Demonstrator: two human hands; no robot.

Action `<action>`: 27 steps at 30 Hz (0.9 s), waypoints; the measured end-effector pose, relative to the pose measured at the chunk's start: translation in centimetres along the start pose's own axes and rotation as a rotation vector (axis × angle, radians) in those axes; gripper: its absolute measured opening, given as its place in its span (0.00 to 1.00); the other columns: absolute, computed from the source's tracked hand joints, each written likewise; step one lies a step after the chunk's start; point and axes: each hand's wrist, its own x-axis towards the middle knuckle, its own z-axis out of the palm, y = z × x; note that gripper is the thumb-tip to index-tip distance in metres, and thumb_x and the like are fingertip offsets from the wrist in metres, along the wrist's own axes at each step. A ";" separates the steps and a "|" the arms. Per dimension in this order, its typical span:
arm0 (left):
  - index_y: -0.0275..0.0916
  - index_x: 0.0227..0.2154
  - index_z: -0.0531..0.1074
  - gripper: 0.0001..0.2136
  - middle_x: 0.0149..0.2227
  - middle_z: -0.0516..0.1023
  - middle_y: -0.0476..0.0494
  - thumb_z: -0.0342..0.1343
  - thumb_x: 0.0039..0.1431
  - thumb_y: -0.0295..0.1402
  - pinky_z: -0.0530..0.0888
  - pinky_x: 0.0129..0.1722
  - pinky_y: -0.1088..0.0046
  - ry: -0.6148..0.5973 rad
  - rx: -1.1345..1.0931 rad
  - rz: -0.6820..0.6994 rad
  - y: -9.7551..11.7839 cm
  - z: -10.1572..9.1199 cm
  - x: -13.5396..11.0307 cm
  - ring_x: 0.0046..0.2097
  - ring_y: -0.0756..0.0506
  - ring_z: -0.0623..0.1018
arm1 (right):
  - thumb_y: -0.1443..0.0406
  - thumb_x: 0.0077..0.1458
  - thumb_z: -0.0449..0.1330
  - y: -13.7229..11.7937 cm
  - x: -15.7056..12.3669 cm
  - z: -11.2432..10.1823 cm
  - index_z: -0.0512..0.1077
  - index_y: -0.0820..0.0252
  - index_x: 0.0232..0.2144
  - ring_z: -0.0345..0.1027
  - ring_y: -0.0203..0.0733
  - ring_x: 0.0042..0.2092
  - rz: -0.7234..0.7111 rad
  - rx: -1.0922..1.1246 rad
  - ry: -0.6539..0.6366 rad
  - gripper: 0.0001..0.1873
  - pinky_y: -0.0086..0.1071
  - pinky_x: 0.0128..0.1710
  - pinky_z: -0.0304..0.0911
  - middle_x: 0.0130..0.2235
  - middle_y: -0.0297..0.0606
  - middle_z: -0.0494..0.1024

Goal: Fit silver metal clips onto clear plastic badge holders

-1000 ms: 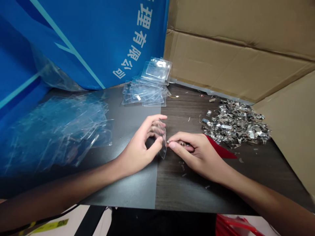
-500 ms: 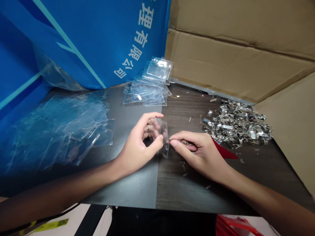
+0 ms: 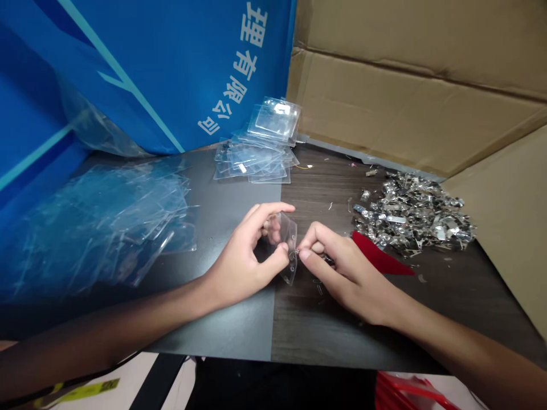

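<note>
Above the middle of the table, my left hand (image 3: 241, 259) grips a clear plastic badge holder (image 3: 291, 230) between thumb and fingers. Its edge with small holes faces right, and the holder looks slightly bent. My right hand (image 3: 346, 270) is closed in a pinch, fingertips at that edge. Part of a small metal badge clip (image 3: 328, 259) shows under the curled fingers; its tip, by the holes, is mostly hidden by my thumb and forefinger.
A heap of metal clips (image 3: 414, 213) lies at the right, beside a red triangular piece (image 3: 382, 255). Clear holders are spread at the left (image 3: 106, 222) and stacked at the back (image 3: 256, 159). A blue printed sheet (image 3: 171, 68) and cardboard walls (image 3: 384, 102) enclose the table.
Both hands have shifted slightly right and down the view. My right fingertips now meet the holder's holed edge, and the red piece shows more fully.
</note>
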 end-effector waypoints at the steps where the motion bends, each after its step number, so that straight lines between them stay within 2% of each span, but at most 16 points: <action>1: 0.42 0.62 0.71 0.24 0.45 0.72 0.44 0.62 0.62 0.26 0.75 0.49 0.63 0.002 -0.007 -0.002 0.0 0.0 0.0 0.44 0.45 0.75 | 0.65 0.75 0.56 -0.1 0.0 0.0 0.67 0.55 0.37 0.64 0.34 0.29 -0.017 0.001 -0.016 0.10 0.28 0.31 0.58 0.29 0.26 0.72; 5: 0.41 0.62 0.71 0.24 0.43 0.70 0.45 0.62 0.63 0.27 0.74 0.46 0.64 -0.005 -0.063 -0.019 0.2 -0.1 0.1 0.42 0.45 0.73 | 0.66 0.73 0.61 0.4 0.2 0.1 0.74 0.57 0.37 0.67 0.34 0.32 -0.148 -0.046 0.033 0.08 0.28 0.33 0.59 0.31 0.28 0.76; 9: 0.40 0.63 0.69 0.25 0.42 0.68 0.46 0.61 0.64 0.27 0.72 0.43 0.67 -0.033 -0.146 -0.063 0.5 -0.3 0.2 0.40 0.46 0.70 | 0.63 0.71 0.66 1.7 0.7 0.2 0.82 0.57 0.37 0.71 0.36 0.33 -0.074 -0.074 0.111 0.08 0.29 0.33 0.59 0.33 0.32 0.81; 13: 0.40 0.63 0.68 0.24 0.41 0.66 0.47 0.60 0.65 0.29 0.70 0.42 0.68 -0.069 -0.216 -0.103 0.5 -0.4 0.1 0.41 0.46 0.69 | 0.62 0.72 0.64 1.9 1.0 0.2 0.77 0.58 0.29 0.66 0.35 0.30 -0.053 -0.108 0.049 0.16 0.30 0.33 0.57 0.29 0.30 0.77; 16: 0.40 0.63 0.69 0.25 0.42 0.67 0.46 0.62 0.63 0.29 0.70 0.43 0.67 -0.034 -0.197 -0.132 0.1 -0.5 0.2 0.41 0.46 0.68 | 0.65 0.74 0.60 1.2 0.8 0.2 0.73 0.58 0.30 0.65 0.35 0.32 -0.122 -0.111 -0.036 0.16 0.30 0.34 0.57 0.30 0.30 0.75; 19: 0.41 0.63 0.70 0.25 0.44 0.68 0.45 0.63 0.63 0.30 0.70 0.46 0.66 -0.024 -0.206 -0.125 -0.3 -0.6 0.3 0.42 0.45 0.68 | 0.63 0.77 0.55 0.4 0.4 -0.1 0.70 0.57 0.32 0.68 0.37 0.35 -0.128 -0.113 -0.066 0.17 0.31 0.38 0.59 0.32 0.31 0.74; 23: 0.41 0.64 0.69 0.24 0.44 0.68 0.45 0.63 0.67 0.32 0.71 0.46 0.67 -0.042 -0.269 -0.101 -0.5 -0.6 0.4 0.42 0.46 0.69 | 0.60 0.80 0.51 0.4 0.2 -0.3 0.69 0.56 0.38 0.67 0.36 0.35 -0.066 -0.100 -0.040 0.16 0.31 0.38 0.59 0.34 0.30 0.74; 27: 0.42 0.64 0.68 0.23 0.45 0.67 0.46 0.63 0.70 0.33 0.72 0.43 0.71 -0.057 -0.317 -0.098 -0.4 -0.5 0.4 0.41 0.48 0.71 | 0.61 0.77 0.55 1.2 0.6 0.0 0.67 0.56 0.31 0.58 0.34 0.30 -0.038 -0.120 0.054 0.17 0.31 0.32 0.53 0.28 0.27 0.67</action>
